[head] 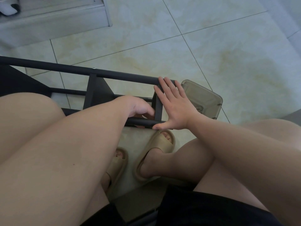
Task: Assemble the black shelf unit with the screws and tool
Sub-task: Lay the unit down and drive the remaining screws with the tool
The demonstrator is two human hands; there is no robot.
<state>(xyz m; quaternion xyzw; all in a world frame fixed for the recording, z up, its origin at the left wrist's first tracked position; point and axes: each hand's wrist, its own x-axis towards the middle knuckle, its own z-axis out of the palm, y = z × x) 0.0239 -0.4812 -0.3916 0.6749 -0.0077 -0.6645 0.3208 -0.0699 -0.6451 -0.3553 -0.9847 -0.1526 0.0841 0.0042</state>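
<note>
The black shelf frame (pixel 97 88) lies on its side on the tiled floor (pixel 211 46), just ahead of the seated person's knees, its long rails running off to the left. A small silver screw head (pixel 94 68) sits on the far rail. The right hand (pixel 175 105) is spread flat against the frame's right end, fingertips on the far rail and thumb on the near rail. The left hand (pixel 140 106) curls round the near rail beside the end crosspiece; whether it also holds anything small cannot be told. A smoky plastic box (pixel 203 97) sits just right of the frame. Tan slippers (pixel 156 152) rest below.
</note>
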